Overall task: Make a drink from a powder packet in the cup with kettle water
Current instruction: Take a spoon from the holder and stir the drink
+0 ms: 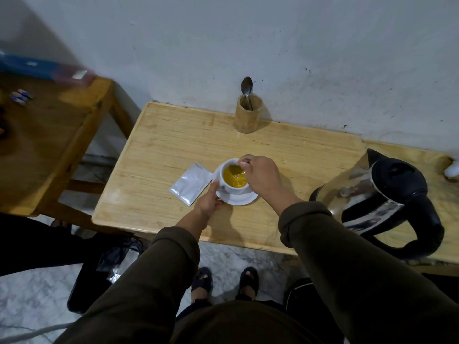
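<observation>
A white cup (226, 167) holding yellow liquid stands on a white saucer (244, 198) near the middle of a light wooden table (159, 150). My right hand (260, 176) is over the cup's right side, fingers shut on a spoon (239, 171) whose bowl dips into the drink. My left hand (210, 201) grips the cup's handle side at the saucer's left edge. A silver powder packet (191, 183) lies flat just left of the saucer. The steel and black kettle (387, 202) stands at the right of the table.
A wooden holder (249, 116) with another spoon (247, 89) stands at the back by the wall. A darker wooden table (49, 135) sits to the left. A black bin with foil wrappers (111, 266) is on the floor below, near my feet.
</observation>
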Demonstrator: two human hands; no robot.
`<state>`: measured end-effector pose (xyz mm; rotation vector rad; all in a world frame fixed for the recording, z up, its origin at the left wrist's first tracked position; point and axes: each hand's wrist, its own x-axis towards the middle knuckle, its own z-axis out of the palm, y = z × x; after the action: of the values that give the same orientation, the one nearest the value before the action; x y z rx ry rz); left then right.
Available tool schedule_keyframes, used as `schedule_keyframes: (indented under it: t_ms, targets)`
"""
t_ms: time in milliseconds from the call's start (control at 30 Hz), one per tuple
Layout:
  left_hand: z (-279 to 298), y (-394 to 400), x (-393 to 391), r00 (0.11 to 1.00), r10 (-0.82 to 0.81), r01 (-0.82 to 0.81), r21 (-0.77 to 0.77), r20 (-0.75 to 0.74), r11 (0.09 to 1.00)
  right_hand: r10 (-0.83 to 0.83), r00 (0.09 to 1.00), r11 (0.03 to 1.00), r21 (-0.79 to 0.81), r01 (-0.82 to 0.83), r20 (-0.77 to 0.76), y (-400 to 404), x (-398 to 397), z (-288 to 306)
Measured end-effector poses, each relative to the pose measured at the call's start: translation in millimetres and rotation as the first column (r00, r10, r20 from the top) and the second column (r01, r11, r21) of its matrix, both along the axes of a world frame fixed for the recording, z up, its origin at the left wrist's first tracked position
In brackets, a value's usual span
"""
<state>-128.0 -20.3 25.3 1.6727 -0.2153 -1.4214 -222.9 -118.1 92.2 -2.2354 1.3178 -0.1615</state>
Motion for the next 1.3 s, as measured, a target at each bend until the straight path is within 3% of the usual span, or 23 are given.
schedule_keyframes:
  t_ms: [233, 500, 833, 1133, 1300]
  targets:
    - [4, 1, 0, 1.0, -0.001, 0.001, 0.006, -0.012, 1.0, 0.058, 0.998, 0.996, 0.061, -0.058, 0.011, 1, 1, 3]
    - [6, 3, 0, 1.0, -0.011, 0.011, -0.003, -0.01, 1.0, -0.006, 0.999, 0.999, -0.042, 0.004, -0.031, -3, 0, -2]
    - [10, 2, 0, 1.0, -0.012, 0.012, 0.016, -0.012, 1.0, 0.07, 0.998, 0.996, 0.052, -0.07, 0.009, 1, 3, 3]
    - [9, 3, 1, 1.0, -0.006, 0.007, 0.011, -0.02, 1.0, 0.004, 1.0, 0.998, -0.064, -0.006, -0.025, -3, -2, -6]
    - [7, 3, 2, 1.0, 0.004, -0.004, 0.005, -0.01, 1.0, 0.036, 0.999, 0.999, -0.009, -0.036, 0.003, -1, 1, -6]
